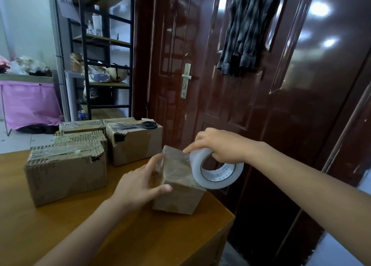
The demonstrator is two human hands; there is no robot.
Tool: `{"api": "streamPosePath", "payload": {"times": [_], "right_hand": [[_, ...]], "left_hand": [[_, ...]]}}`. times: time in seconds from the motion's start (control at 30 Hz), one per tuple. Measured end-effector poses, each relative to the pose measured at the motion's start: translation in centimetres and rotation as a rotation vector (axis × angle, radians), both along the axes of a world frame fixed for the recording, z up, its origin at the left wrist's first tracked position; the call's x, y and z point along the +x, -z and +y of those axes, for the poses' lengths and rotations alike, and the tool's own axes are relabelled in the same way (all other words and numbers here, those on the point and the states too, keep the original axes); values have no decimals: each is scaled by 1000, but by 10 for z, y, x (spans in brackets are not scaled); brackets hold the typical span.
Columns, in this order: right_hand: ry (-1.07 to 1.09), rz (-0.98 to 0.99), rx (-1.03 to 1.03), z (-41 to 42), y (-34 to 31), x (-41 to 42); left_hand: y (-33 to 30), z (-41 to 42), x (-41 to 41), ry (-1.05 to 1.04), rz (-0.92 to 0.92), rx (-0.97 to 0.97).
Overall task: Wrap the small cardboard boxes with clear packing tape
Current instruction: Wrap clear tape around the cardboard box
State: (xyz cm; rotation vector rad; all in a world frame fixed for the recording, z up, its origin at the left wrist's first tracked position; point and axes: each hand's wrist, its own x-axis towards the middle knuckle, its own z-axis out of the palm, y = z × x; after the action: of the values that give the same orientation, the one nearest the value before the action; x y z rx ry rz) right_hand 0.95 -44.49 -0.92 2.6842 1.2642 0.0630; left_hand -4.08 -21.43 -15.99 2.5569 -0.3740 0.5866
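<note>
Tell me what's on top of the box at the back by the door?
Black scissors lie on top of that back box, over dark torn tape. What is inside the box cannot be seen.

Box in work: small cardboard box (178, 187) on the wooden table (60, 225), near its right edge, top partly covered in clear tape.
Left hand (138, 187): fingers spread, pressing the box's left side.
Right hand (220, 145): grips the tape roll (215, 168), fingers through its core, roll touching the box top.
Stack behind: three taped boxes (66, 165); black scissors (140, 125) lie on the rear one.
</note>
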Motion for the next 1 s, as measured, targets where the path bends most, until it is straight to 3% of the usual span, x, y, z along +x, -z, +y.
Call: {"api": "streamPosePath", "payload": {"times": [0.13, 0.3, 0.47, 0.57, 0.67, 0.77, 0.9, 1.0], "right_hand": [[-27, -29, 94, 9, 3, 1], [-14, -97, 548, -11, 25, 6], [2, 287, 1236, -20, 66, -1], [49, 398, 1422, -15, 88, -4], [-6, 275, 1251, -22, 79, 1], [-68, 188, 886, -42, 58, 12], [42, 238, 324, -76, 58, 26], [101, 209, 81, -98, 69, 26]], "left_hand": [[-7, -3, 8, -17, 94, 79], [7, 4, 11, 71, 97, -91], [17, 5, 13, 167, 133, -297], [18, 3, 14, 160, 69, -301], [18, 3, 12, 141, 44, -303], [17, 3, 10, 136, 44, -316], [16, 5, 10, 142, 54, -353], [18, 4, 11, 169, 33, -350]]}}
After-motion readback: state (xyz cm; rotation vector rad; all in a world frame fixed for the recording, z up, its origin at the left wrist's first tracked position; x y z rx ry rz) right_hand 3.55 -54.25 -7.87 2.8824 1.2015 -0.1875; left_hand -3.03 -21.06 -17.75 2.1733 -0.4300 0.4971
